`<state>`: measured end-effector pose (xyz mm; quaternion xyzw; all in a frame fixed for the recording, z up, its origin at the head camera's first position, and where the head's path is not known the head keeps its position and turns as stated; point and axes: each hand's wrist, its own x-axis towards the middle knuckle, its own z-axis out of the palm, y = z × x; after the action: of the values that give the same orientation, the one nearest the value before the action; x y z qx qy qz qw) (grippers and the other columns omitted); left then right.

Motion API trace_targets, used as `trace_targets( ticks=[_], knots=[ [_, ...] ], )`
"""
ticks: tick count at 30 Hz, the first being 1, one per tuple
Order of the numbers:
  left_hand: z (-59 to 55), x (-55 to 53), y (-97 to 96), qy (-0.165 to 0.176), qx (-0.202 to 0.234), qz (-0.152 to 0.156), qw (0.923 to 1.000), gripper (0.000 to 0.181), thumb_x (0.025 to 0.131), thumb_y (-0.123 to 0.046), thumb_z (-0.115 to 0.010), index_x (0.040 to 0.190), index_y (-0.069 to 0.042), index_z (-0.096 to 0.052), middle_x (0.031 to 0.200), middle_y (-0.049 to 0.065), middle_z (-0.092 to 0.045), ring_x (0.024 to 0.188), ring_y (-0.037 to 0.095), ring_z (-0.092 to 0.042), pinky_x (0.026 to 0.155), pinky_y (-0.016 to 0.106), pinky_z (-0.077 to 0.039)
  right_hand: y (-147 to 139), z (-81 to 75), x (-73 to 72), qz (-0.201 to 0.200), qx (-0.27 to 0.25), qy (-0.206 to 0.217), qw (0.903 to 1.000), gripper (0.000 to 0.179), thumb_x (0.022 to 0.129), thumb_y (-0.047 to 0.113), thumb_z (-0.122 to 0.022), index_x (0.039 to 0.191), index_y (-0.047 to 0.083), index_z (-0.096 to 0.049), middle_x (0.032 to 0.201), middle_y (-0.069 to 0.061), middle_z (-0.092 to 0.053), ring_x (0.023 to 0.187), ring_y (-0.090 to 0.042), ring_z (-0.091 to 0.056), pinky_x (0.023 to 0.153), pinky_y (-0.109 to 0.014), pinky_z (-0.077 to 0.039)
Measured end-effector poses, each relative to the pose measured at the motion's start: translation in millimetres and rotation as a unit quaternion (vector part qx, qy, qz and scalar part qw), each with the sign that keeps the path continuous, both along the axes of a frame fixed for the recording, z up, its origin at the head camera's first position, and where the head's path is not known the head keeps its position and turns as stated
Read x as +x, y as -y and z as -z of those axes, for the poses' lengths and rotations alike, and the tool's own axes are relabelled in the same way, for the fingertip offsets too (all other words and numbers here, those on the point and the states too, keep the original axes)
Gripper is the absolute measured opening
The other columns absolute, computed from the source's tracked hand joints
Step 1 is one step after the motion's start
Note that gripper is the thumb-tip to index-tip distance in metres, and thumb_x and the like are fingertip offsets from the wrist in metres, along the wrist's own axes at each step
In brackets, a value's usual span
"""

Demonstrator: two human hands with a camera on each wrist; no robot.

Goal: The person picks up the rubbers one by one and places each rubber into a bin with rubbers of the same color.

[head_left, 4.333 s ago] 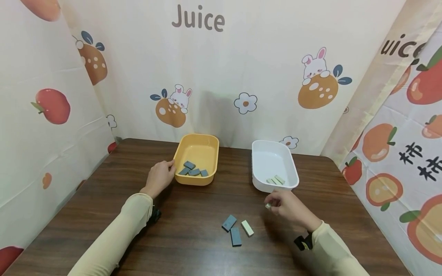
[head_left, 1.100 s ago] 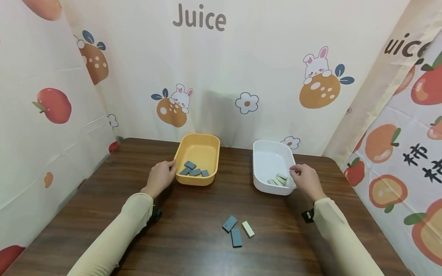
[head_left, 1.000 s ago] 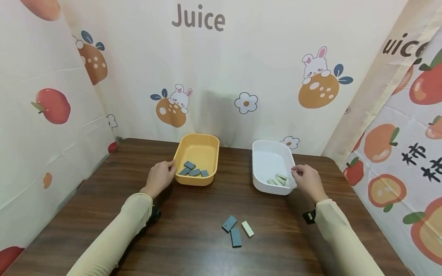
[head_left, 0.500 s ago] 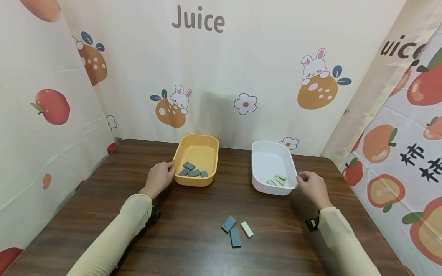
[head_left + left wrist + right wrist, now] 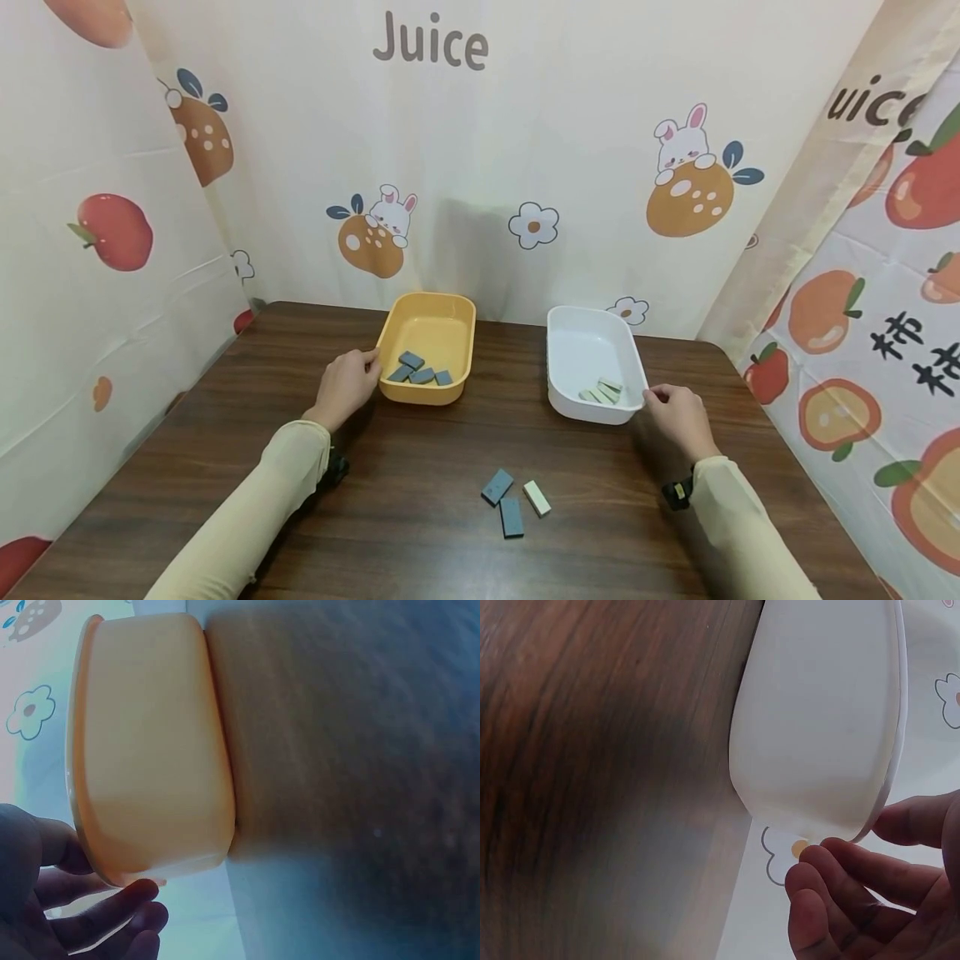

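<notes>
Head view: yellow tray [image 5: 435, 327] and white tray [image 5: 591, 343] stand apart on the table [image 5: 405, 517]; grey blocks [image 5: 411, 360] lie in the former, pale blocks [image 5: 609, 392] in the latter.
Left hand [image 5: 345, 385]: narrow thumb-and-finger pinch on the yellow tray's left rim.
Right hand [image 5: 682, 417]: similar pinch, white tray's near right rim.
Tipping risk: lifting either tray by one edge could tilt it and slide its blocks.
Collision risk: a tray dragged nearer might knock two loose grey blocks [image 5: 512, 517] and one loose pale block [image 5: 537, 498].
Trays: smooth, probably plastic, corners rounded, rims lipped.
Blocks: flat-faced, oblong.
Table: dark wood grain, faint sheen.
</notes>
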<state>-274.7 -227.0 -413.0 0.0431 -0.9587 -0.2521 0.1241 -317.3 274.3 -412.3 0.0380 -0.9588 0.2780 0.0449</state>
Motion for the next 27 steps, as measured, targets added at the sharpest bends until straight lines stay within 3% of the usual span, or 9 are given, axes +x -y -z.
trace_targets(
  ticks=[4, 10, 17, 27],
  knots=[
    [-1.4, 0.2, -0.4, -0.009, -0.008, -0.001, 0.9999, 0.037, 0.096, -0.016, -0.054, 0.128, 0.001, -0.062, 0.106, 0.020, -0.068, 0.073, 0.024, -0.054, 0.064, 0.035, -0.046, -1, 1.7, -2.4, -0.001, -0.005, 0.016, 0.9999, 0.042, 0.099, 0.023, -0.046, 0.115, -0.012, -0.064, 0.113, -0.031, -0.065, 0.095, -0.039, -0.062, 0.079, -0.049, -0.049],
    [-2.8, -0.9, -2.0, -0.023, -0.008, -0.002, 0.9997, 0.035, 0.095, -0.015, -0.054, 0.124, 0.002, -0.065, 0.117, 0.023, -0.064, 0.101, 0.035, -0.060, 0.086, 0.049, -0.049, -2, 5.8, -4.8, 0.000, -0.013, 0.046, 0.9988, 0.048, 0.101, 0.025, -0.040, 0.120, -0.013, -0.061, 0.118, -0.032, -0.063, 0.096, -0.038, -0.061, 0.080, -0.048, -0.050],
    [-10.3, 0.7, -9.5, -0.058, 0.003, 0.020, 0.9981, 0.032, 0.093, -0.014, -0.053, 0.117, 0.000, -0.069, 0.120, 0.023, -0.063, 0.105, 0.039, -0.057, 0.087, 0.052, -0.047, -2, 7.6, -3.9, 0.000, -0.022, 0.053, 0.9983, 0.047, 0.100, 0.024, -0.039, 0.119, -0.012, -0.062, 0.111, -0.028, -0.067, 0.086, -0.029, -0.058, 0.072, -0.038, -0.048],
    [-23.3, 7.3, -28.8, -0.075, 0.022, 0.064, 0.9949, 0.028, 0.092, -0.013, -0.060, 0.116, -0.003, -0.071, 0.119, 0.018, -0.065, 0.109, 0.036, -0.058, 0.092, 0.052, -0.047, 0, 6.1, -2.3, -0.001, -0.027, 0.063, 0.9977, 0.048, 0.101, 0.025, -0.037, 0.120, -0.011, -0.062, 0.105, -0.024, -0.068, 0.084, -0.027, -0.056, 0.070, -0.035, -0.047]
  ],
)
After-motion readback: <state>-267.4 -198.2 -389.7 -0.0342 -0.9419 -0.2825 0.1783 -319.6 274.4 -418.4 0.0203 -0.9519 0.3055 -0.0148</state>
